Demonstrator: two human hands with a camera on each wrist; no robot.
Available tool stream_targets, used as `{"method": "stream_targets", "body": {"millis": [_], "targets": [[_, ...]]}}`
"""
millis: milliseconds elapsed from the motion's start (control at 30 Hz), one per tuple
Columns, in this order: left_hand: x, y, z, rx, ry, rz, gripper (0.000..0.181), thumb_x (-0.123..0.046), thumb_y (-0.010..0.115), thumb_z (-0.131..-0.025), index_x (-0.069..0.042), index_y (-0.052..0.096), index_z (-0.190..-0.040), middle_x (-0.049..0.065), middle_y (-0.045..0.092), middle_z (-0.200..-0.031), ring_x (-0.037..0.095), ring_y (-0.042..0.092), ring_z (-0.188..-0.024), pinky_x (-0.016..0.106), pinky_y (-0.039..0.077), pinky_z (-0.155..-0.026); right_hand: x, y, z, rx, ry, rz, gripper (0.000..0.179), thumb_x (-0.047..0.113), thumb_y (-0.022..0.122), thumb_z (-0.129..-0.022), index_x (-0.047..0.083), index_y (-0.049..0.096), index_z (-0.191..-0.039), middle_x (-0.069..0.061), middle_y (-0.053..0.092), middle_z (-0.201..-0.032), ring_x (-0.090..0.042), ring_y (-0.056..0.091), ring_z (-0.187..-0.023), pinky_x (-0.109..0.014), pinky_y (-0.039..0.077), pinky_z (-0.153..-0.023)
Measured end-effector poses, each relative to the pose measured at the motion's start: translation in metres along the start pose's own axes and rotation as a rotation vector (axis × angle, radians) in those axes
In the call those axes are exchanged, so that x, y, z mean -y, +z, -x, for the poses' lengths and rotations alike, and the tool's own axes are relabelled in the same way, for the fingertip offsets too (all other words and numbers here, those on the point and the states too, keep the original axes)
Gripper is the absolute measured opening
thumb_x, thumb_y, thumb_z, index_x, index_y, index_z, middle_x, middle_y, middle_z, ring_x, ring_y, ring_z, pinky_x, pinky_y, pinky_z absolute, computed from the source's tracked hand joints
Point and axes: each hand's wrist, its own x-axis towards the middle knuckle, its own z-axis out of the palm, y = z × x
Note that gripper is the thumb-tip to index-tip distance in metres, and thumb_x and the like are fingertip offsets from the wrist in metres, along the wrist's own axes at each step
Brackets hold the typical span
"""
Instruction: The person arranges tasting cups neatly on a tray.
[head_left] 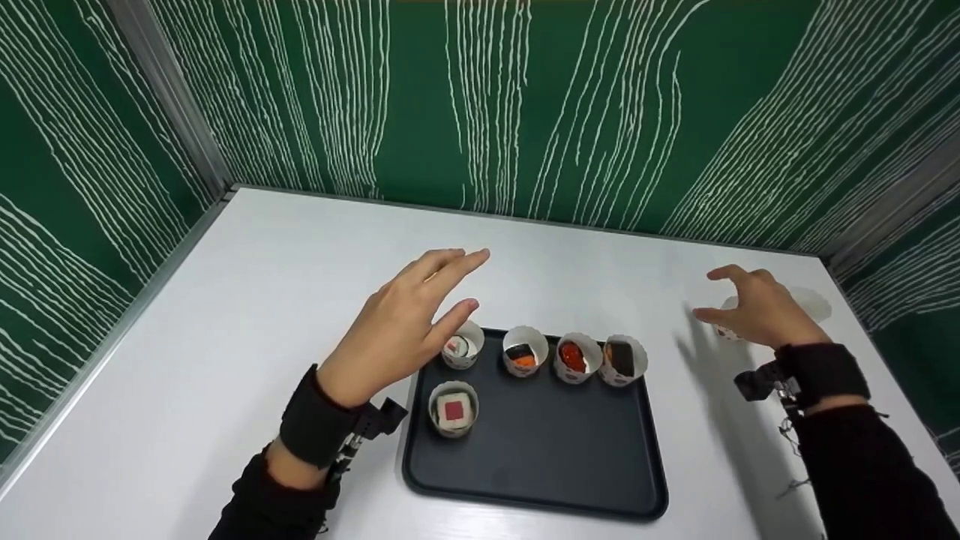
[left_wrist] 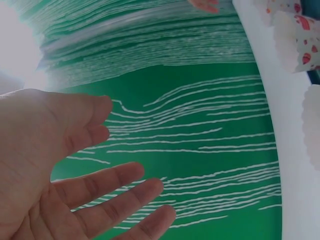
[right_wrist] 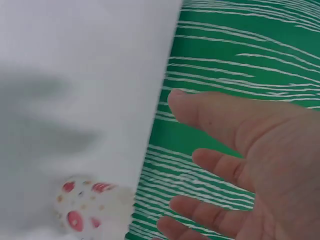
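While the left hand (head_left: 397, 330) hangs empty over the far-left corner of the tray (head_left: 555, 457), fingers extended and thumb apart, the right hand (head_left: 765, 307), also empty and spread, is near paper cups (head_left: 816, 306) at the far-right corner of the worktop (head_left: 300, 255). Four sushi cups (head_left: 573, 377) line the tray's far edge; a red-centred square roll (head_left: 454, 410) sits in another by its left edge.

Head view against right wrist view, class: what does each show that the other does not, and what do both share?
Only the head view: the left hand, the dark tray, five filled cups and the back of the right hand.
Only the right wrist view: that hand's palm side.
Both: the right hand, a printed paper cup, the white table and green wall.
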Motion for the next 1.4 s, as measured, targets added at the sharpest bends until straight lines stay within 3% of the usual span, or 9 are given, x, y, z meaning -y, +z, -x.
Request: {"method": "stream_targets", "body": {"millis": [233,400,600,833,1067,1300,1400], "targets": [[0.001,0.000,0.000,0.009,0.006,-0.007,0.053,-0.025,0.067,-0.108,-0.020,0.054,-0.159,0.009,0.063,-0.145,0.024,0.065,-0.133,0.044,0.059,-0.103,-0.019,0.005,-0.009,0.043,0.074,0.082,0.084,0.039,0.067,-0.101,-0.008,0.029,-0.159,-0.058,0.025,-0.149,-0.080,0.033,-0.128,-0.085,0.040,-0.099],[0.001,0.000,0.001,0.010,0.011,-0.014,0.052,-0.024,0.067,-0.108,-0.019,0.054,-0.158,0.009,0.063,-0.145,0.025,0.066,-0.131,0.044,0.059,-0.102,-0.028,0.008,-0.012,0.056,0.056,0.111,0.084,0.037,0.068,-0.101,-0.014,0.029,-0.156,-0.057,0.039,-0.139,-0.073,0.038,-0.128,-0.079,0.045,-0.099],[0.001,0.000,0.000,0.017,0.007,-0.013,0.053,-0.025,0.067,-0.108,-0.019,0.054,-0.158,0.008,0.063,-0.144,0.024,0.066,-0.130,0.044,0.060,-0.100,-0.036,0.009,-0.017,0.081,0.046,0.107,0.081,0.033,0.069,-0.100,-0.016,0.034,-0.155,-0.047,0.058,-0.130,-0.068,0.040,-0.130,-0.075,0.048,-0.099],[0.001,0.001,-0.001,0.023,0.006,0.002,0.053,-0.025,0.067,-0.108,-0.019,0.053,-0.159,0.008,0.063,-0.144,0.024,0.067,-0.127,0.044,0.060,-0.099,-0.041,0.009,-0.018,0.078,0.038,0.094,0.072,0.026,0.070,-0.096,-0.018,0.042,-0.145,-0.044,0.063,-0.123,-0.058,0.061,-0.107,-0.064,0.054,-0.089],[0.002,0.004,-0.002,0.035,-0.002,0.008,0.055,-0.025,0.068,-0.107,-0.019,0.052,-0.159,0.009,0.063,-0.143,0.025,0.068,-0.125,0.045,0.060,-0.098,-0.042,0.010,-0.018,0.054,0.034,0.081,0.069,0.025,0.071,-0.096,-0.018,0.045,-0.143,-0.046,0.061,-0.125,-0.061,0.060,-0.110,-0.068,0.051,-0.091],[0.007,0.009,-0.007,0.044,-0.017,0.031,0.059,-0.024,0.072,-0.104,-0.019,0.052,-0.160,0.007,0.064,-0.142,0.025,0.068,-0.126,0.046,0.059,-0.100,-0.041,0.009,-0.017,0.049,0.043,0.058,0.068,0.027,0.069,-0.099,-0.018,0.044,-0.143,-0.025,0.074,-0.095,-0.050,0.066,-0.097,-0.064,0.052,-0.088],[0.010,0.012,-0.010,0.053,-0.029,0.036,0.062,-0.024,0.075,-0.102,-0.019,0.052,-0.160,0.007,0.065,-0.141,0.025,0.069,-0.123,0.046,0.059,-0.098,-0.039,0.008,-0.017,0.039,0.048,0.047,0.068,0.029,0.068,-0.100,-0.017,0.043,-0.144,-0.026,0.074,-0.097,-0.050,0.066,-0.099,-0.065,0.052,-0.090]]}}
